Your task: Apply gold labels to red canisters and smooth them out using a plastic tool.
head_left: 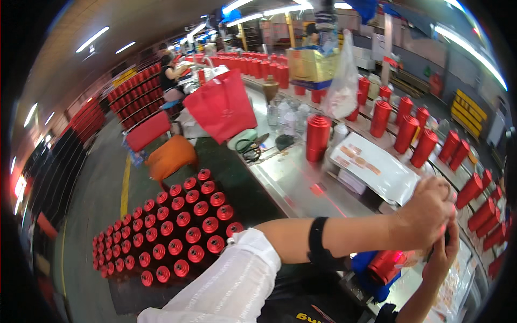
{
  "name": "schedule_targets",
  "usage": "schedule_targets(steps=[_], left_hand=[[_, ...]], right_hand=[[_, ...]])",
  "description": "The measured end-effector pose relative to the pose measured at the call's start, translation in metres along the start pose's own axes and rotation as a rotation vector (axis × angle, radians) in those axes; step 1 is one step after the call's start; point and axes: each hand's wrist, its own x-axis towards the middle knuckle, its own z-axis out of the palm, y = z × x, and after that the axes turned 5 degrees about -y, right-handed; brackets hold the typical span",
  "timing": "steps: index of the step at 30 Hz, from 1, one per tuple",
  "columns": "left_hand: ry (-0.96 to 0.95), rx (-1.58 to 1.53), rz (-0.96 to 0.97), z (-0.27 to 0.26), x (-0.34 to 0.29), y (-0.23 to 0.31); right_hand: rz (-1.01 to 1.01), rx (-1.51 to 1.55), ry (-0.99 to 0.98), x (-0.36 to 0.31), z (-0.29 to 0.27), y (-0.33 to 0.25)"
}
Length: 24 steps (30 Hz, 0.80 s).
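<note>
My left hand (428,212) reaches across to the right over the steel workbench (293,180), fingers curled shut around something small that I cannot make out. My right hand (442,253) comes up from below and meets it, fingers pinched on the same hidden thing. A black band sits on my left forearm (318,239). Just under the hands lies a red thread cone (385,265) on its side on a blue holder (366,274). A clear plastic bag with a white sheet (371,167) lies on the bench beside the hands.
Many red thread cones (177,226) stand in rows on the floor at the left. More red cones (409,132) line the bench's far side. A tall red cone (316,137), small bottles, a red bag (221,105), red and orange stools and a seated person (169,75) are further back.
</note>
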Motion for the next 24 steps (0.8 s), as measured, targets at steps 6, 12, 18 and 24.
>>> schedule_targets(steps=[6, 12, 18, 24], left_hand=[[-0.162, 0.038, -0.085, -0.024, 0.002, -0.022], [-0.389, 0.079, -0.072, -0.025, 0.014, -0.008], [-0.300, 0.221, 0.122, -0.012, 0.038, -0.014], [-0.311, 0.016, -0.093, -0.028, 0.072, -0.048]], right_hand=[[0.098, -0.086, -0.045, -0.005, 0.006, -0.028], [0.014, -0.125, -0.148, -0.002, 0.008, -0.041], [0.092, -0.119, -0.179, 0.002, -0.013, -0.027], [0.291, -0.087, -0.098, -0.008, -0.041, -0.015]])
